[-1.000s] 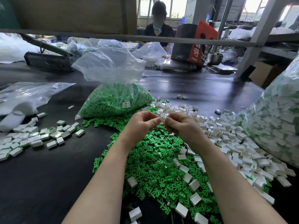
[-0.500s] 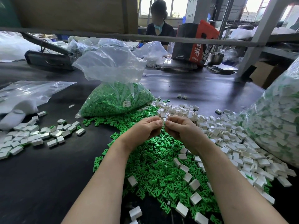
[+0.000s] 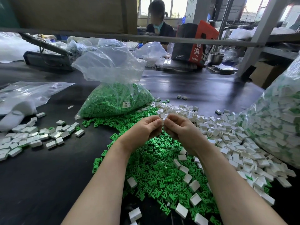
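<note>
My left hand (image 3: 142, 130) and my right hand (image 3: 180, 127) meet fingertip to fingertip above a pile of small green plastic pieces (image 3: 155, 163). Both have curled fingers and pinch a small white part (image 3: 162, 122) between them; most of it is hidden by the fingers. A spread of small white plastic caps (image 3: 227, 140) lies to the right of the hands. A heap of assembled white pieces with green insets (image 3: 32, 137) lies at the left.
A clear bag of green pieces (image 3: 113, 101) stands behind the hands. A large bag of white and green pieces (image 3: 279, 124) fills the right edge. Flat clear bags (image 3: 24, 95) lie far left. A person sits beyond the black table (image 3: 48, 176).
Both hands have sunk slightly toward the green pile and stayed together, fingers still working on the small part between them.
</note>
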{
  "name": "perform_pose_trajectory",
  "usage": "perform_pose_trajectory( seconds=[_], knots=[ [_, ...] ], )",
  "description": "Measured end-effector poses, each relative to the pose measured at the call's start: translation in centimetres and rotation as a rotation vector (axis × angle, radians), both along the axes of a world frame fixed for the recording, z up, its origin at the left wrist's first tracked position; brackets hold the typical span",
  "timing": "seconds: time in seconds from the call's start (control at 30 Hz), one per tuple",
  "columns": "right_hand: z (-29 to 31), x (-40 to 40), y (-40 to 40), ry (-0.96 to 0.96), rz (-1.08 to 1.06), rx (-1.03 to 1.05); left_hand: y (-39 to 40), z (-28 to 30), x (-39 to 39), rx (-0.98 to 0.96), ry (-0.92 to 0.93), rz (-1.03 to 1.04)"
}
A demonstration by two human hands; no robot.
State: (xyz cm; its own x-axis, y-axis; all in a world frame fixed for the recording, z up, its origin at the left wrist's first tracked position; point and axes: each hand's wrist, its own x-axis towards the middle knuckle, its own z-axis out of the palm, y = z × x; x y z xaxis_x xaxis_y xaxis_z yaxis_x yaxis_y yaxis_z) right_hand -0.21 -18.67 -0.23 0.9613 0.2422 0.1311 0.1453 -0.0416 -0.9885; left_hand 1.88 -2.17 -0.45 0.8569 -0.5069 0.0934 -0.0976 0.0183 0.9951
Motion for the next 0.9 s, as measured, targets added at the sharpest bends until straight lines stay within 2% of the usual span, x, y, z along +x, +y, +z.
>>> perform_pose_trajectory(
  seconds=[0.1, 0.27, 0.5, 0.63, 0.77, 0.9],
  knots=[
    [0.3, -0.1, 0.1, -0.023, 0.005, -0.037, 0.0, 0.1, 0.0, -0.031, -0.009, 0.002],
    [0.4, -0.1, -0.5, -0.067, 0.040, -0.147, 0.0, -0.2, 0.0, 0.082, -0.049, 0.009],
    [0.3, -0.2, -0.7, -0.101, 0.013, -0.129, 0.3, 0.4, 0.1, 0.234, -0.122, 0.050],
    [0.2, 0.0, -0.4, -0.119, 0.017, -0.121, 0.5, 0.5, 0.1, 0.239, -0.170, 0.096],
    [-0.1, 0.2, -0.5, -0.079, -0.030, -0.112, 0.4, 0.5, -0.1, 0.231, -0.162, 0.108],
    [0.1, 0.2, -0.6, 0.077, -0.060, -0.059, 0.2, 0.8, -0.1, 0.211, -0.245, 0.162]
  ],
)
